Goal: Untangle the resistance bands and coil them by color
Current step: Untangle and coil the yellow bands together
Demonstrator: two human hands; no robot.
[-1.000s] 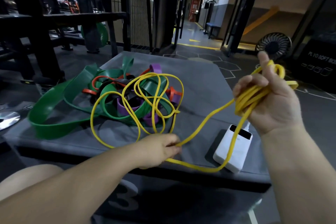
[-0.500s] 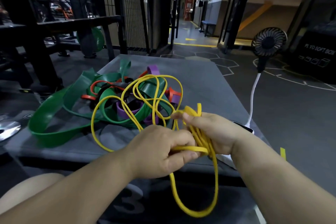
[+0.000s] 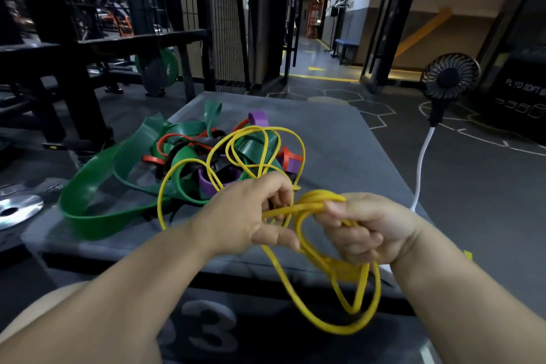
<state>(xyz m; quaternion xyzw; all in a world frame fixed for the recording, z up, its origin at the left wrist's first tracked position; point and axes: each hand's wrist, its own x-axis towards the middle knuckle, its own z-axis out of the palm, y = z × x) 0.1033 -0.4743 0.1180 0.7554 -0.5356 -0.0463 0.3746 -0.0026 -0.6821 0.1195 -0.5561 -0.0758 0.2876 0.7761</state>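
Dim gym flooring with painted hexagon lines surrounds a grey padded box (image 3: 339,139), which has a large "3" on its front face. On the box top, at about 10 o'clock from the hands, lies a tangle of bands: a wide green band (image 3: 97,174) sprawls out toward 9 o'clock, a purple band (image 3: 257,117) pokes up at the pile's 12 o'clock edge, and an orange band (image 3: 285,155) shows at its 3 o'clock side, with something black knotted in the middle.

A thin yellow band (image 3: 317,195) runs in loose loops over the top of that pile and comes down to the near edge of the box, where both hands meet. The left hand (image 3: 251,216) has its fingers curled and pinches a couple of yellow strands between thumb and fingertips. The right hand (image 3: 372,227), just beside it at 3 o'clock, is closed round a gathered bunch of yellow coils with the thumb pressed on top; more yellow loops hang below it toward 6 o'clock, in front of the box face.

At 2 o'clock a small black fan (image 3: 449,75) stands on a white bendy stalk (image 3: 422,162) that rises from the box's right edge. A shiny metal disc (image 3: 17,210) lies at 9 o'clock, and a green weight plate (image 3: 170,66) leans among dark racks at 11 o'clock.
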